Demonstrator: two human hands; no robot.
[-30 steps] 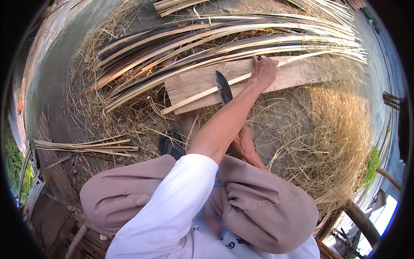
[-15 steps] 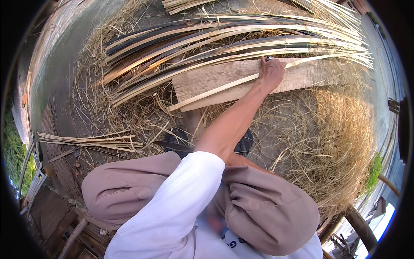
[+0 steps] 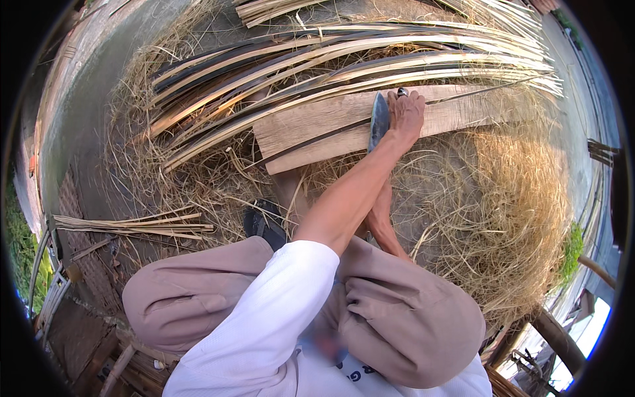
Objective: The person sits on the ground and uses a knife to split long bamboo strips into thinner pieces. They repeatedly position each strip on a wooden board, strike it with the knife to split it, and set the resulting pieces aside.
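A long, thin bamboo strip (image 3: 311,141), dark side up, lies slantwise across a pale wooden plank (image 3: 291,124). My left hand (image 3: 407,114), with a ring on one finger, grips the strip from above with its fingers bent over it. Beside those fingers a broad, pointed knife blade (image 3: 379,121) rises across the strip. My right arm reaches in from beyond the right knee and passes under the left forearm. Most of my right hand (image 3: 382,193) is hidden there, closed at the lower end of the knife; the handle does not show.
Long split bamboo strips (image 3: 311,65) lie in a fanned pile beyond the plank. A smaller bundle (image 3: 142,226) rests on the ground at the left. Thin shavings (image 3: 509,218) heap up at the right and scatter around the plank. A dark sandal (image 3: 264,221) shows near my left knee.
The strip showed its pale side before and now shows its dark side. The knife has come up from low between my knees to the strip, and my left hand has shifted slightly left.
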